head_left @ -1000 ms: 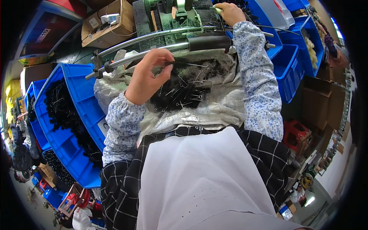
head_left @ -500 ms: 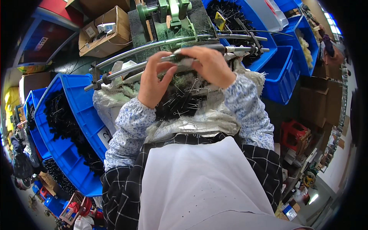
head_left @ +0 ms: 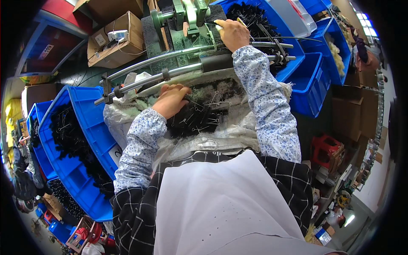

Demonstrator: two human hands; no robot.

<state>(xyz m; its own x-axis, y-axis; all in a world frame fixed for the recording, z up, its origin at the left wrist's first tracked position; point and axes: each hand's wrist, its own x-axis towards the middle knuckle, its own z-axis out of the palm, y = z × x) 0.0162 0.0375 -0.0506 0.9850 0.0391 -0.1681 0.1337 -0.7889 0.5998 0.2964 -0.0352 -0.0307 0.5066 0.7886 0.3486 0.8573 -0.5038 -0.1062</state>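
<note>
My left hand point(head_left: 171, 100) is closed at the left edge of a white woven sack, its fingertips on a small black-bristled brush point(head_left: 187, 97) with a thin wire stem. Beside it, a heap of similar black brushes with looped wire ends point(head_left: 204, 114) lies on the sack point(head_left: 242, 127). My right hand point(head_left: 234, 34) reaches forward to the right of a green machine point(head_left: 191, 19). Its fingers are pinched, with pale coverings on the tips, and a small dark bristly piece shows at them. Most of that piece is hidden.
Curved metal rails point(head_left: 148, 76) cross between me and the machine. A blue bin point(head_left: 80, 127) of black brushes stands at left, another blue bin point(head_left: 293, 55) at back right. A cardboard box point(head_left: 117, 40) sits back left; a red stool point(head_left: 326, 149) is at right.
My hands, together over the rail before, have parted. The right has moved forward and right beside the machine; the left has come down to the brushes on the sack.
</note>
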